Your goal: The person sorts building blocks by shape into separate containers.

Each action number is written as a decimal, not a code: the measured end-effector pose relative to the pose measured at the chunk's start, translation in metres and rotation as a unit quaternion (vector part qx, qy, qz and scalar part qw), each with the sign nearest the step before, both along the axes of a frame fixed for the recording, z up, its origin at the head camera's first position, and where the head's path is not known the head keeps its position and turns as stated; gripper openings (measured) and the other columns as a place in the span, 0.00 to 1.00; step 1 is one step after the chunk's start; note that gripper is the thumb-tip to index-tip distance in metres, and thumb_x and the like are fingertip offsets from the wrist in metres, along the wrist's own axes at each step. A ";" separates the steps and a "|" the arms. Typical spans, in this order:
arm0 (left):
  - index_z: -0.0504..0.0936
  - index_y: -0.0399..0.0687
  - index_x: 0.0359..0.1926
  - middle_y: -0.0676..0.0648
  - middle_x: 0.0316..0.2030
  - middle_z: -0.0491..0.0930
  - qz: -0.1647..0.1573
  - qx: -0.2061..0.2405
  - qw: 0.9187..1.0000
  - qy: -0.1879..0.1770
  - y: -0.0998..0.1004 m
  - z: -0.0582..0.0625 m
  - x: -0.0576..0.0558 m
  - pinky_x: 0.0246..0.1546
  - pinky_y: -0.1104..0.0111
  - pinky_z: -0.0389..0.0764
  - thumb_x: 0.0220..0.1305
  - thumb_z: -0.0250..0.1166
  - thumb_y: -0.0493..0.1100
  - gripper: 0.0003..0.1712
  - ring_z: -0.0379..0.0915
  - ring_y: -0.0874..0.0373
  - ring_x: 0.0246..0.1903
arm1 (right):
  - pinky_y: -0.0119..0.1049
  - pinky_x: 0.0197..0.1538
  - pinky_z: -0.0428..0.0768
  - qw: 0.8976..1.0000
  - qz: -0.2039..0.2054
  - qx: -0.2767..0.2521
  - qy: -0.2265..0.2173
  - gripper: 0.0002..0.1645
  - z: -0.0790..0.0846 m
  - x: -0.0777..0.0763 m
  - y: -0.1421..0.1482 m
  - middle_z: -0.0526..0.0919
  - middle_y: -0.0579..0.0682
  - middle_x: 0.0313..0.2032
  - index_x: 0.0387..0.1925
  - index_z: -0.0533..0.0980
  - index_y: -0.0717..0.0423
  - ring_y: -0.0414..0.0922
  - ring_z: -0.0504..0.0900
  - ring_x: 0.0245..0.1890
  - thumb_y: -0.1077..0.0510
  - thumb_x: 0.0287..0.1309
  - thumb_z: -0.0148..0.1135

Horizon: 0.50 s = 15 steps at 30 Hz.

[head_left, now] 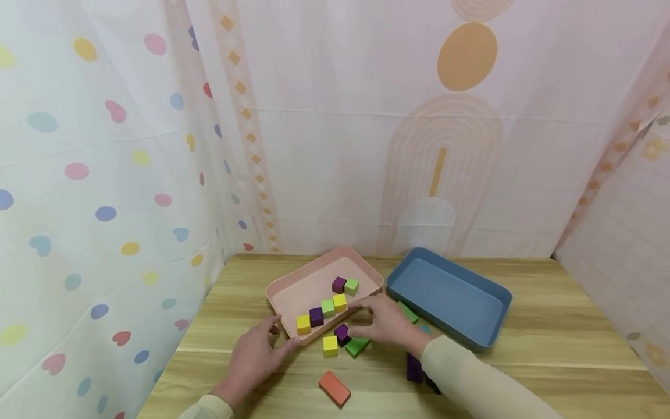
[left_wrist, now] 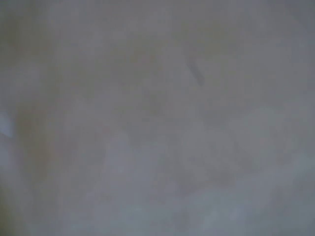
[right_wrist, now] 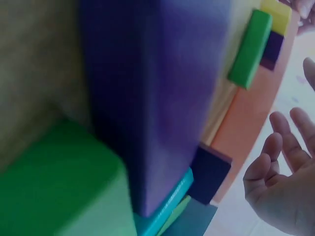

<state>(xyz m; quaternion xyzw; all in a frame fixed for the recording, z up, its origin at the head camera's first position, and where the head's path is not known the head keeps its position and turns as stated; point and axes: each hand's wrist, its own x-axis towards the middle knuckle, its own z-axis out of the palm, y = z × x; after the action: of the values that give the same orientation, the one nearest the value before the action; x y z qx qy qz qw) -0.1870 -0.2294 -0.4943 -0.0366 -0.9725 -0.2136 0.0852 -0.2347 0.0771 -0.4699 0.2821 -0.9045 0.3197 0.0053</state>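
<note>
We see a wooden table (head_left: 565, 326) bearing a blue tray (head_left: 450, 302) and, left of it, a pink tray (head_left: 303, 291) with six small cubes inside. The left hand (head_left: 256, 355) rests against the pink tray's left end, thumb and fingers spread. The right hand (head_left: 389, 320), fingers loose and ungripped, reaches over its near side; we cannot tell whether its thumb touches the purple cube (head_left: 342, 334), lying outside the tray beside a yellow cube (head_left: 330, 346).

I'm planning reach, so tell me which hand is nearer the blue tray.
Right: the right hand is just left of the blue tray; the left hand is farther left, at a corner of the pink tray.
</note>
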 end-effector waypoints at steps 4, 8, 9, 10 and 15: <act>0.76 0.41 0.62 0.48 0.40 0.83 0.000 -0.002 1.000 0.000 0.000 0.000 -0.001 0.44 0.50 0.77 0.55 0.67 0.72 0.47 0.78 0.53 0.37 | 0.39 0.44 0.75 0.999 0.017 0.026 -0.019 0.30 -0.003 0.005 -0.006 0.81 0.39 0.51 0.56 0.81 0.40 0.46 0.76 0.46 0.39 0.51 0.74; 0.76 0.41 0.62 0.49 0.40 0.83 -0.003 -0.001 1.000 0.001 -0.001 -0.001 -0.001 0.44 0.50 0.77 0.55 0.67 0.72 0.47 0.78 0.54 0.37 | 0.37 0.46 0.75 0.998 0.029 0.035 -0.034 0.27 -0.004 0.004 -0.010 0.80 0.33 0.51 0.55 0.81 0.34 0.42 0.75 0.49 0.39 0.51 0.75; 0.76 0.42 0.62 0.49 0.40 0.83 -0.003 -0.001 1.000 0.001 -0.001 -0.001 0.000 0.44 0.50 0.77 0.55 0.67 0.72 0.47 0.78 0.54 0.37 | 0.37 0.47 0.75 0.998 0.034 0.033 -0.036 0.27 -0.005 0.003 -0.011 0.80 0.33 0.51 0.55 0.81 0.34 0.42 0.75 0.49 0.40 0.52 0.75; 0.76 0.42 0.62 0.49 0.40 0.83 -0.003 -0.001 1.000 0.001 -0.001 -0.001 0.000 0.45 0.49 0.77 0.55 0.67 0.72 0.47 0.78 0.53 0.37 | 0.37 0.47 0.75 0.998 0.039 0.032 -0.038 0.27 -0.005 0.001 -0.012 0.80 0.33 0.50 0.55 0.81 0.34 0.42 0.75 0.49 0.41 0.52 0.75; 0.76 0.41 0.62 0.48 0.40 0.83 -0.001 0.002 1.000 0.002 0.000 -0.001 0.000 0.46 0.49 0.76 0.55 0.67 0.72 0.46 0.79 0.52 0.38 | 0.36 0.50 0.75 0.996 0.074 0.021 -0.053 0.26 -0.006 -0.007 -0.013 0.80 0.32 0.52 0.55 0.81 0.34 0.41 0.77 0.50 0.45 0.53 0.75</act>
<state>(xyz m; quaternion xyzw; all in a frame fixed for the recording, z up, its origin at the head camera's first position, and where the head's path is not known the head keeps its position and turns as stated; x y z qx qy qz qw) -0.1870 -0.2299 -0.4949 -0.0381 -0.9719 -0.2157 0.0866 -0.2413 0.0641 -0.4758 0.3310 -0.8868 0.3146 -0.0719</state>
